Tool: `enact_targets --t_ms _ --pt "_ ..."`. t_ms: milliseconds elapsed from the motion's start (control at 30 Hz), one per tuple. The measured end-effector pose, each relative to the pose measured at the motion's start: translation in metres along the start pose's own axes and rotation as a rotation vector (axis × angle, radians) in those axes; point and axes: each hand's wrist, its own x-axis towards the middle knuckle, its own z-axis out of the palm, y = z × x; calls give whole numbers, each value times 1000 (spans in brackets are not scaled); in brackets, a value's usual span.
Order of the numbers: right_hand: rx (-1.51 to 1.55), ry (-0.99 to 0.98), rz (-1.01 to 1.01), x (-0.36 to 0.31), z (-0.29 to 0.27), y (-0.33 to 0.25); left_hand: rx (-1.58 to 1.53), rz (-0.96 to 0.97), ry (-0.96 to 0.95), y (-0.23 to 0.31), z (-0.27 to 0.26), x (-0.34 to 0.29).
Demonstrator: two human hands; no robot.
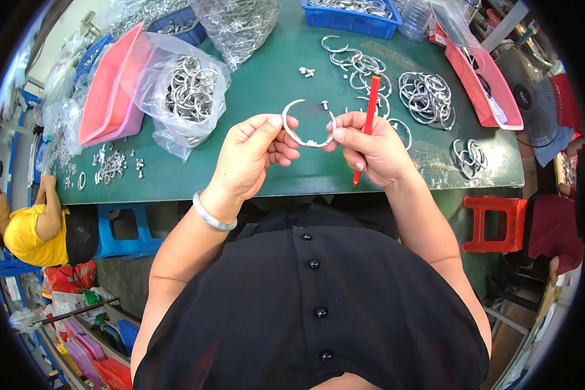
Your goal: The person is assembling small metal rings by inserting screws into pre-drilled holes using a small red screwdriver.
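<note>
A thin silver open bangle (313, 144) is held up above the near edge of the green table, its gap facing away from me. My left hand (252, 153) pinches its left side between thumb and fingers. On its right side, my right hand (376, 151) grips it with thumb and forefinger, and a red pencil (372, 101) is tucked through the same hand, point downward. A small silver knob (325, 105) shows by the bangle's right end; I cannot tell whether it is attached. Loose silver bangles (364, 68) lie behind my right hand.
Bangle piles (426, 97) sit at right, near a pink basket (494, 104). A clear bag of silver rings (192, 91) and another pink basket (110, 97) stand at left, with small metal parts (112, 166) in front. A blue tray (354, 23) is at the back. Another person (36, 227) sits left.
</note>
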Motion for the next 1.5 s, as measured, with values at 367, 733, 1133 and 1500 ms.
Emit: enact_targets --t_ms 367,733,1133,1500 --pt "-8 -3 -8 1 0 2 120 86 -18 0 2 -3" --pt "-96 61 -107 -3 3 -3 243 235 -41 -6 1 -5" --pt "-318 -74 -292 -9 32 -20 -228 -58 -127 -22 -5 6" --pt "-397 -50 -341 -10 28 -23 -260 -39 -134 -22 -4 4"
